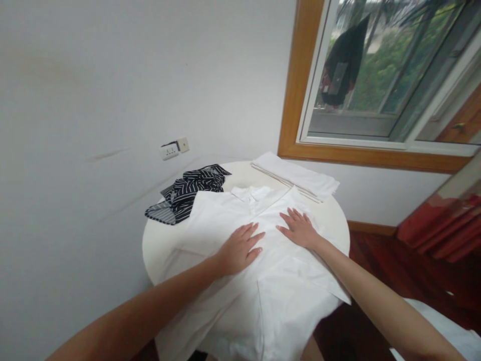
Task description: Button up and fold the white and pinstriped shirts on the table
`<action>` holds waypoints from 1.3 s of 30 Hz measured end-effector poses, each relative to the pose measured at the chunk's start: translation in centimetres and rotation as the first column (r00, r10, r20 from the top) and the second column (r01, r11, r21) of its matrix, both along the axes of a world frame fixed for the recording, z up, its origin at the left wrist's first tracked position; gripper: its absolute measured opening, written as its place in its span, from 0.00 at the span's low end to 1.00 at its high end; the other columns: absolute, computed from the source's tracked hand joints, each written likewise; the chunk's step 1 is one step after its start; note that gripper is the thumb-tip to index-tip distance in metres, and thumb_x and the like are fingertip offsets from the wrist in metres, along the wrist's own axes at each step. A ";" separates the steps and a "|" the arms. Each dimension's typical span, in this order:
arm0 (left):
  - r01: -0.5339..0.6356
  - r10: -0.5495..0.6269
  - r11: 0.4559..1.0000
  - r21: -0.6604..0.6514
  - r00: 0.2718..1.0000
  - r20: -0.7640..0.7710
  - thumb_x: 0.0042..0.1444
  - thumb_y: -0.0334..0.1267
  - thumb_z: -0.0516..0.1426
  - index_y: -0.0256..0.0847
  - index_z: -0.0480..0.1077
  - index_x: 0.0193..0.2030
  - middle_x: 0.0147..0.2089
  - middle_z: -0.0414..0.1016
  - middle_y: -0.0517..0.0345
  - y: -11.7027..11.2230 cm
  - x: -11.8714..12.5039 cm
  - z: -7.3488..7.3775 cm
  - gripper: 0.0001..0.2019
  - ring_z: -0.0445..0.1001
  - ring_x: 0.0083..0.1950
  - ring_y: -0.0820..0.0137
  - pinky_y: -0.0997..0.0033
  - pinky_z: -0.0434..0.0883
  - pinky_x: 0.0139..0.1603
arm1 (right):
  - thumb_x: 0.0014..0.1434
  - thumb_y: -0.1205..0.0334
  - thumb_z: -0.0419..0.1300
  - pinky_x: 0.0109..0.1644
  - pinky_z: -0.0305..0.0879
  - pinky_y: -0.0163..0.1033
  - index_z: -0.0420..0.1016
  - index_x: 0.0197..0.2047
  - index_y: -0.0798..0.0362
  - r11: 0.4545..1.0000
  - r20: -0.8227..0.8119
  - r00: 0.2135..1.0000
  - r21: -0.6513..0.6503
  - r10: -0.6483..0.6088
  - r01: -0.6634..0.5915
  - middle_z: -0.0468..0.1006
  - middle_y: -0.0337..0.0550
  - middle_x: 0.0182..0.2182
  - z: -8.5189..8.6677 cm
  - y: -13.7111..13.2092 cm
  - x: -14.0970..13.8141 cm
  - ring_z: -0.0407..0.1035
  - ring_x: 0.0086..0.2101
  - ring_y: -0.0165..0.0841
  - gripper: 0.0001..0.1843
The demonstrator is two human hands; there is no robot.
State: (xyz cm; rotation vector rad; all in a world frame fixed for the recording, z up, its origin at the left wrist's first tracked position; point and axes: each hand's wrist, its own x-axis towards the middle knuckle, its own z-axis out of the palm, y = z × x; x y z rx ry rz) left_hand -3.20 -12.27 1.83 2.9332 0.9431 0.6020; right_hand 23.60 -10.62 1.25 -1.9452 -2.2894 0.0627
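A white collared shirt (225, 210) lies spread over a round white table (156, 240), its lower part hanging over the near edge. My left hand (240, 248) rests flat on the middle of the shirt, fingers stretched out. My right hand (298, 228) lies flat beside it, a little farther right, fingers apart and pointing toward the collar (250, 192). Neither hand holds anything.
A black-and-white striped garment (190, 193) is crumpled at the table's far left. A folded white cloth (295, 175) lies at the far right under a wood-framed window (296, 90). A wall socket (170, 149) sits behind. Dark wooden floor (379, 255) and red fabric (443, 225) are to the right.
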 end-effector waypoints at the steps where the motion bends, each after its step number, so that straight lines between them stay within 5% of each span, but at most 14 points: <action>1: -0.006 0.006 1.000 0.001 1.000 -0.010 0.65 0.46 0.47 0.44 0.59 0.65 0.69 0.56 0.45 -0.1 0.0 -0.4 0.23 0.55 0.69 0.57 0.49 0.57 0.66 | 0.62 0.33 0.40 0.67 0.41 0.55 0.57 0.68 0.44 1.000 -0.002 1.000 0.006 0.009 -0.009 0.51 0.47 0.68 0.1 0.2 0.2 0.44 0.67 0.45 0.38; 6: -0.003 0.003 1.000 -0.014 0.999 -0.048 0.64 0.50 0.49 0.42 0.57 0.67 0.71 0.52 0.42 -0.2 -0.4 -0.6 0.27 0.51 0.71 0.53 0.46 0.54 0.68 | 0.65 0.40 0.41 0.67 0.45 0.49 0.60 0.66 0.57 0.988 0.056 0.997 0.142 0.047 -0.054 0.57 0.53 0.66 -0.2 3.2 1.0 0.46 0.66 0.44 0.37; 11: 0.005 -0.009 0.999 -0.050 0.997 -0.078 0.63 0.53 0.49 0.41 0.56 0.68 0.72 0.48 0.40 -0.2 -0.5 -0.2 0.30 0.48 0.72 0.52 0.45 0.51 0.68 | 0.65 0.39 0.37 0.68 0.44 0.50 0.55 0.67 0.67 0.993 0.093 0.995 0.112 0.025 -0.035 0.54 0.61 0.66 -1.2 8.0 2.6 0.46 0.66 0.45 0.42; 21: 0.042 -0.046 0.998 -0.049 0.996 -0.082 0.60 0.56 0.51 0.41 0.54 0.69 0.72 0.46 0.40 -0.4 -0.9 -0.1 0.34 0.46 0.72 0.50 0.44 0.51 0.68 | 0.65 0.39 0.38 0.67 0.45 0.46 0.56 0.66 0.65 0.990 0.053 0.997 0.135 -0.055 0.048 0.55 0.58 0.66 -2.4 12.8 4.7 0.48 0.66 0.43 0.41; 27: 0.020 -0.021 1.000 -0.009 0.997 -0.074 0.62 0.52 0.50 0.40 0.58 0.66 0.70 0.51 0.39 -0.5 -0.8 -0.2 0.29 0.50 0.71 0.52 0.46 0.54 0.68 | 0.63 0.58 0.47 0.57 0.58 0.45 0.72 0.53 0.60 0.930 -0.049 0.984 0.323 -0.170 0.177 0.75 0.57 0.51 -0.5 11.5 4.5 0.66 0.52 0.44 0.22; 30: 0.014 -0.013 0.999 0.034 1.000 -0.029 0.64 0.45 0.49 0.38 0.62 0.63 0.68 0.56 0.41 -0.7 -0.7 0.3 0.23 0.53 0.70 0.56 0.49 0.56 0.68 | 0.60 0.65 0.48 0.58 0.58 0.45 0.75 0.50 0.58 0.930 -0.036 0.997 0.360 -0.072 0.080 0.76 0.55 0.50 1.0 9.9 4.2 0.66 0.52 0.43 0.20; 34: 0.036 -0.035 0.999 0.024 0.999 -0.037 0.65 0.39 0.47 0.40 0.63 0.62 0.68 0.59 0.47 -1.6 -0.9 1.4 0.21 0.57 0.69 0.61 0.53 0.56 0.69 | 0.63 0.57 0.50 0.64 0.52 0.50 0.70 0.58 0.54 0.949 0.055 0.994 0.297 0.092 -0.105 0.67 0.52 0.60 1.6 5.7 3.8 0.58 0.61 0.44 0.23; 39: 0.041 -0.048 0.998 -0.049 0.989 -0.138 0.63 0.52 0.49 0.48 0.56 0.68 0.71 0.51 0.50 -3.6 -2.7 1.4 0.28 0.50 0.71 0.56 0.49 0.53 0.69 | 0.65 0.40 0.43 0.67 0.45 0.57 0.58 0.67 0.45 0.972 0.064 0.980 0.128 0.189 -0.196 0.54 0.46 0.67 -0.4 0.2 4.8 0.46 0.66 0.45 0.32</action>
